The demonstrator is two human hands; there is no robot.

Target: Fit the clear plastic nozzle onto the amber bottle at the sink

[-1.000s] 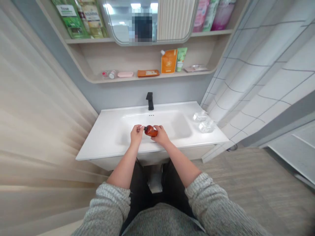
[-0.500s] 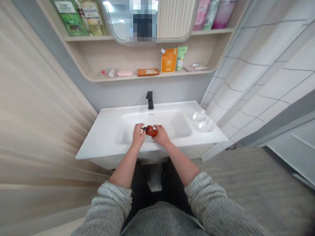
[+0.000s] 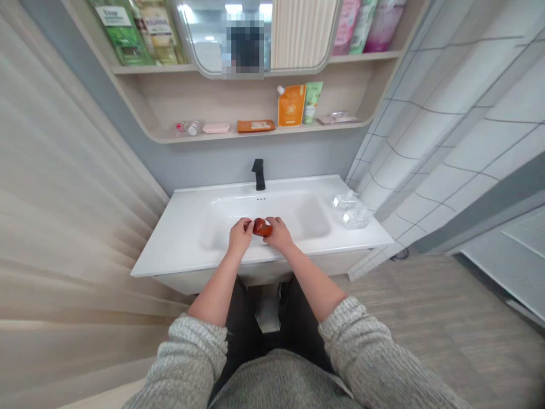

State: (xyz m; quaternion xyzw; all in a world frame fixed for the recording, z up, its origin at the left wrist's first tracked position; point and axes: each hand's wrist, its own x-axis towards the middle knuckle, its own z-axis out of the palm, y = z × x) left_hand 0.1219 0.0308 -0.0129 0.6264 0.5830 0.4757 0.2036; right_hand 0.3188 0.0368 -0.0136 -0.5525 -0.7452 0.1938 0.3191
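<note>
A reddish-brown bottle (image 3: 261, 228) lies on its side in the air over the front of the white sink (image 3: 298, 216). My right hand (image 3: 279, 233) is wrapped round the bottle's base end. At its other end my left hand (image 3: 240, 234) has its fingers closed on the dark cap, which they mostly hide. Behind the hands a black faucet (image 3: 259, 175) stands at the sink's back edge.
Clear plastic items (image 3: 352, 210) lie on the counter's right side. Above the faucet, a wall shelf (image 3: 213, 136) holds an orange pouch (image 3: 292, 106), a green tube (image 3: 312, 103), a pink case (image 3: 216, 128) and an orange packet (image 3: 256, 126). A curtain (image 3: 76, 199) hangs at left.
The fingers of my left hand have closed over the bottle's dark cap, which showed more before. My right hand keeps its hold on the bottle.
</note>
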